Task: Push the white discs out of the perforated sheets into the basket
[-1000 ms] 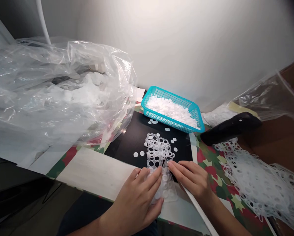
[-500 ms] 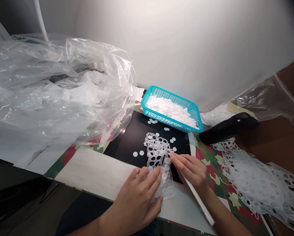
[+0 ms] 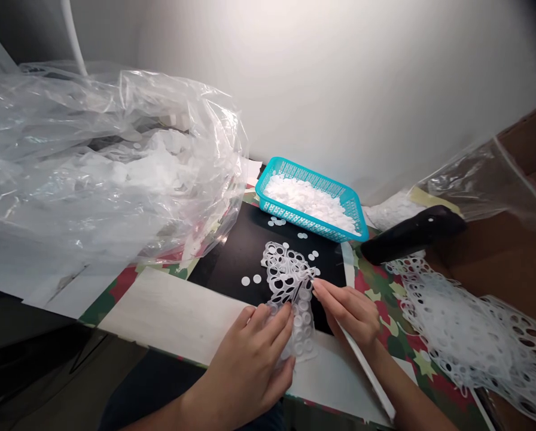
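Head view, looking down at a tabletop: a translucent white plastic sheet punched with round holes (image 3: 286, 275) lay bunched on a matte black mat (image 3: 234, 257), its lower part still carrying small white discs (image 3: 300, 320). The left hand (image 3: 243, 359) lay over that lower part, fingers close together; its thumb was hidden, so whether it gripped I could not tell. The right hand (image 3: 346, 314) pinched a raised fold of the sheet between thumb and fingertips, now higher up the sheet than a second earlier. Beyond stood a teal plastic basket (image 3: 310, 230) heaped with white discs, a crumpled clear plastic bag (image 3: 106, 167) to the left, and a pile of holed white sheet (image 3: 465, 323) to the right.
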`<state>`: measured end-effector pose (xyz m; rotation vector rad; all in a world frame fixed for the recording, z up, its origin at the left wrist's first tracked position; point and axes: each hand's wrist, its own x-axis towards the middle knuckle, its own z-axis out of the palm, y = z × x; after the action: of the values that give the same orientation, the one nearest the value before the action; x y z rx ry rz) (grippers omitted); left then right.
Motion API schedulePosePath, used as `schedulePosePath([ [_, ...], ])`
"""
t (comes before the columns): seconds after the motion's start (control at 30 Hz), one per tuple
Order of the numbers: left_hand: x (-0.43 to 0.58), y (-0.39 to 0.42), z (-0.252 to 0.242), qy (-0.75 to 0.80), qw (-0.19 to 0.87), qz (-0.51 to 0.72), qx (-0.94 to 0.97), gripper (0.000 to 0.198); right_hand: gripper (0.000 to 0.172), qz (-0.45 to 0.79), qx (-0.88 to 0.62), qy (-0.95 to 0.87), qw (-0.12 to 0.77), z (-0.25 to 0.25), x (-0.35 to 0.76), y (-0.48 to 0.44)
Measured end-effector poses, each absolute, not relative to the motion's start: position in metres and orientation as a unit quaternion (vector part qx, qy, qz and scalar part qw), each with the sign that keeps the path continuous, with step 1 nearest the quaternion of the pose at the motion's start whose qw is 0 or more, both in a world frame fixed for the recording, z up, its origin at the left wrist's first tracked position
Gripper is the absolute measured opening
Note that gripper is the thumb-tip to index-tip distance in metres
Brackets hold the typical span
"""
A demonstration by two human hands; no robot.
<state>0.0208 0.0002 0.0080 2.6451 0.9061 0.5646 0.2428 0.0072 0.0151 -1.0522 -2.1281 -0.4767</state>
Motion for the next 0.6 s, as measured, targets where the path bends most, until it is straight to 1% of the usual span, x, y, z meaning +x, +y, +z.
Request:
schedulePosePath([
  [0.07, 0.0203, 0.0004, 0.0065, 0.316, 0.141, 0.204, 0.916, 0.042, 0.046, -0.175, -0.402, -0.825, 0.357, 0.0157, 0.242, 0.0071],
  [0.27, 0.0174, 0.002, 0.0049, 0.301, 0.15, 0.181, 0.924, 0.048, 0.031, -0.095, -0.386, -0.86, 0.321, 0.0158, 0.2397, 0.0094],
  [0.47, 0.0172, 0.0045, 0.0092, 0.321, 0.172, 0.192, 0.911, 0.052, 0.027, -0.048, -0.399, -0.855, 0.328, 0.0146, 0.2411, 0.0086],
  [0.6, 0.0183, 0.0059, 0.0091, 0.329, 0.176, 0.21, 0.904, 0.052, 0.019, -0.01, -0.411, -0.85, 0.331, 0.0189, 0.2429, 0.0069],
])
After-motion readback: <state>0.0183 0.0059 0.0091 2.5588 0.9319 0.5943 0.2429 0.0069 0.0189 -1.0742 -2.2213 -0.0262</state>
